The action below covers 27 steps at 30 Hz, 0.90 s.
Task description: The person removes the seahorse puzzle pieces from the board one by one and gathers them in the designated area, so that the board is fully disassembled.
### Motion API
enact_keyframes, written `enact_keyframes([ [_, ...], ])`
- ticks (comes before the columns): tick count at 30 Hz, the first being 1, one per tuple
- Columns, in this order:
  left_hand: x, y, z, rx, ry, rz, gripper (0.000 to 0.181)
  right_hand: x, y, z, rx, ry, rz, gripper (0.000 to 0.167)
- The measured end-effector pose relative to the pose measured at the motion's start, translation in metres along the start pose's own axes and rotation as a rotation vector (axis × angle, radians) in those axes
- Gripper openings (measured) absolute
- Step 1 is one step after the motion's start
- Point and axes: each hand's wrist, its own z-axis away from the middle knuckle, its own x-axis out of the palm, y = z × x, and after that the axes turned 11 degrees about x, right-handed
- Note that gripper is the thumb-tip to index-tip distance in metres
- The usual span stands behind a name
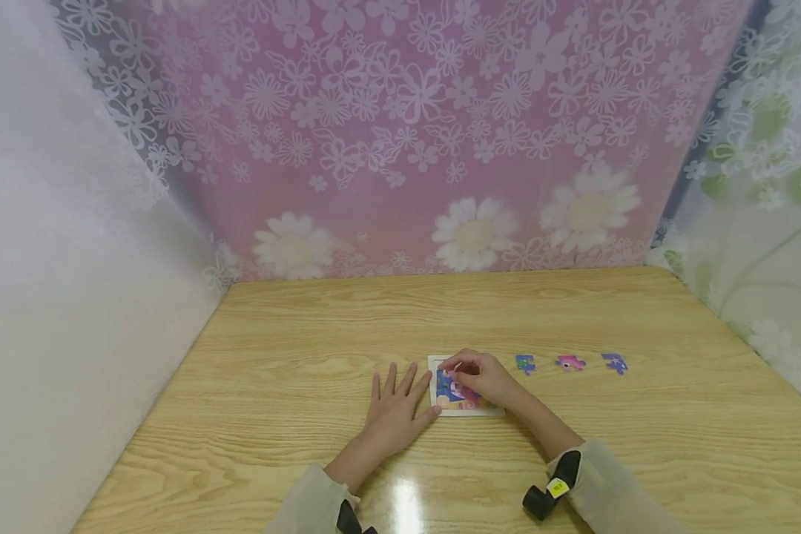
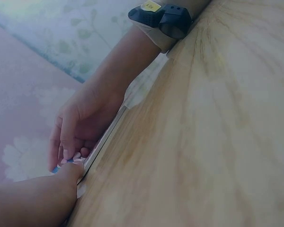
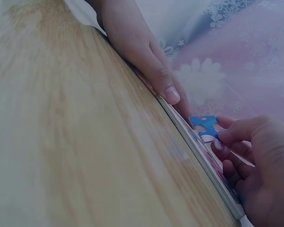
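Pink flowered cloth [image 1: 400, 148] hung behind the wood-grained counter [image 1: 274, 356], where a partly filled puzzle board [image 1: 474, 414] lay flat. Over its far left part, the right hand [image 1: 483, 377] pinched a tilted blue puzzle piece [image 3: 204, 124]. The left hand [image 1: 394, 421] lay spread and empty, thumb at the board's left edge. Right of the board, green-and-blue [image 1: 524, 363], pink [image 1: 570, 363] and purple pieces [image 1: 615, 363] lay apart in a row.

There are two hands [image 1: 392, 417], one puzzle piece [image 3: 203, 124] in the right grip [image 1: 486, 376], one puzzle frame [image 1: 469, 414] and three loose pieces [image 1: 569, 363] on one desk [image 1: 274, 371], two sleeves [image 1: 617, 486] and three large daisies [image 1: 474, 235].
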Motion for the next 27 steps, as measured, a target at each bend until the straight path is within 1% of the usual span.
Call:
enact_keyframes([
  [1, 0.0, 0.0, 0.0, 0.001, -0.001, -0.002, 0.066, 0.0, -0.003, 0.001, -0.01, 0.0, -0.006, 0.018],
  [4, -0.001, 0.001, 0.0, 0.002, -0.003, 0.002, 0.066, 0.001, 0.007, -0.002, -0.031, 0.005, -0.009, 0.018],
  [6, -0.001, 0.002, 0.0, -0.002, -0.004, 0.004, 0.066, 0.001, 0.017, -0.006, -0.031, 0.002, -0.015, 0.018],
  [8, -0.001, 0.002, 0.0, -0.001, -0.002, 0.008, 0.066, 0.0, 0.022, -0.008, -0.01, -0.004, -0.008, 0.018],
  [11, 0.0, 0.002, -0.001, -0.002, 0.0, 0.009, 0.066, -0.002, 0.021, -0.008, 0.024, -0.023, -0.014, 0.018],
  [13, 0.0, 0.002, -0.001, 0.0, 0.003, 0.008, 0.066, -0.005, 0.018, -0.007, 0.029, -0.034, -0.01, 0.018],
  [21, 0.0, 0.001, 0.0, 0.004, 0.018, 0.007, 0.065, -0.023, 0.012, 0.0, -0.011, -0.043, 0.075, 0.017],
  [23, 0.0, 0.001, 0.0, 0.005, 0.022, 0.013, 0.064, -0.028, 0.011, 0.003, -0.011, -0.045, 0.09, 0.017],
  [27, -0.001, 0.0, 0.001, 0.01, 0.03, 0.019, 0.064, -0.039, 0.012, 0.01, 0.018, -0.036, 0.121, 0.017],
])
